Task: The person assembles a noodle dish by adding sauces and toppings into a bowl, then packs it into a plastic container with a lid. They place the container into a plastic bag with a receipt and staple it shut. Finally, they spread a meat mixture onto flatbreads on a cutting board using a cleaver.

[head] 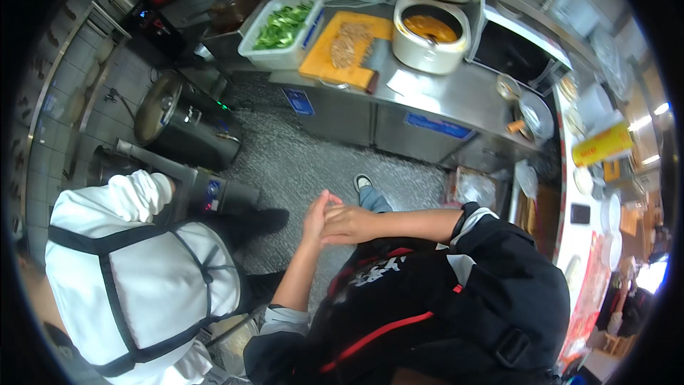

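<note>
My left hand (316,217) and my right hand (350,224) are clasped together in front of my body, above the floor. No object shows between them, and the facing palms are hidden. Beyond them, on the steel counter, a white plastic tub (248,53) holds cut green vegetables (283,25). Beside it lies a yellow cutting board (319,56) with chopped, light brown food (346,48) and a cleaver (377,59) on it. An open white rice cooker (430,59) with orange-brown food inside stands to the right of the board.
A co-worker in white (155,283) with black straps stands close on the left. Large metal pots (187,117) stand behind that person. The steel counter (465,99) runs across the front, with a pan (536,115) at its right. A yellow box (603,145) lies farther right.
</note>
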`<state>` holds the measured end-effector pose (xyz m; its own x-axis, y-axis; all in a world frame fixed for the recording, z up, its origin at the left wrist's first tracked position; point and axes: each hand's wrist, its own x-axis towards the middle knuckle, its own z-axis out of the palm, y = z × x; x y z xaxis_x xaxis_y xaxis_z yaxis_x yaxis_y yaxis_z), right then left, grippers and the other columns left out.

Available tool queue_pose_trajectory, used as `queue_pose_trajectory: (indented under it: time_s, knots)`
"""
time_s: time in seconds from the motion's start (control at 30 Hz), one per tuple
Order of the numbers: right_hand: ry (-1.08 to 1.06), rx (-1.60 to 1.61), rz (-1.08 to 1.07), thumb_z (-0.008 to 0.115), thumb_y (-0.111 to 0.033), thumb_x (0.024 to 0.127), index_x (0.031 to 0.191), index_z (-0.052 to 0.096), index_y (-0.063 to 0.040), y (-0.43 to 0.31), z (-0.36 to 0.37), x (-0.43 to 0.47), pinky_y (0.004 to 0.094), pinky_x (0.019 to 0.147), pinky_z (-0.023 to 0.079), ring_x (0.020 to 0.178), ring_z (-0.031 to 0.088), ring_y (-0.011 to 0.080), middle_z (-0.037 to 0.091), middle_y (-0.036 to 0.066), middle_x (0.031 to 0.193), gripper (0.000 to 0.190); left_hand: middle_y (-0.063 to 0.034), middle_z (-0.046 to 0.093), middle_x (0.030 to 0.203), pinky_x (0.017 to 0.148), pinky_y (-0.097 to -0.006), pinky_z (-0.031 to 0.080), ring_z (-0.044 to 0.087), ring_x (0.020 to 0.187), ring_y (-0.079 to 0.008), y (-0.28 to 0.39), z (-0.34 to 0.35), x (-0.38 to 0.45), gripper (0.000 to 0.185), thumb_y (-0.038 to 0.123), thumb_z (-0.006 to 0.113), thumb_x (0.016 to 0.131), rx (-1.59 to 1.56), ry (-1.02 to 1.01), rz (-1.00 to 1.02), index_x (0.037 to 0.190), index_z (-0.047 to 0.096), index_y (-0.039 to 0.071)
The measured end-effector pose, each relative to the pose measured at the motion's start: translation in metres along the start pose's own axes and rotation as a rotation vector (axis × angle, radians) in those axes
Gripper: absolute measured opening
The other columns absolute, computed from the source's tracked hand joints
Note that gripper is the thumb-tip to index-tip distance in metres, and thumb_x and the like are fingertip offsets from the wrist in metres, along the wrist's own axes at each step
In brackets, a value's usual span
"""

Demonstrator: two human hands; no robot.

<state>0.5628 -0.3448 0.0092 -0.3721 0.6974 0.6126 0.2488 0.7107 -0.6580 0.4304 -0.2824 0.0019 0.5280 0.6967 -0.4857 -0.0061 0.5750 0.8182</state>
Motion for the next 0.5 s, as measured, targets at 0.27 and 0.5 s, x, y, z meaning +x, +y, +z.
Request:
queue_pose_trajectory:
  time_s: [0.27, 0.5]
  knots:
    - [0.101, -0.393, 0.058, 0.066, -0.028, 0.086, 0.113, 0.058, -0.008, 0.191, -0.219, 0.235, 0.0437, 0.097, 0.041, 0.112, 0.051, 0.033, 0.058, 0.014, 0.115, 0.035, 0.0075, 0.043, 0.06, 0.049, -0.0213, 0.031, 0.039, 0.056, -0.0023, 0.288, -0.043, 0.201, 0.029, 0.025, 0.058, 0.095, 0.234, 0.27, 0.508, 0.07, 0.051, 0.011]
    - [0.226, -0.831, 0.352, 0.061, -0.044, 0.087, 0.123, 0.052, -0.004, 0.373, -0.377, 0.466, 0.0445, 0.096, 0.043, 0.113, 0.05, 0.0376, 0.053, 0.019, 0.121, 0.054, 0.0039, 0.049, 0.069, 0.061, -0.0218, 0.04, 0.044, 0.065, -0.0057, 0.525, -0.09, 0.357, 0.018, 0.021, 0.065, 0.089, 0.774, 0.41, 1.014, 0.085, 0.057, 0.005]
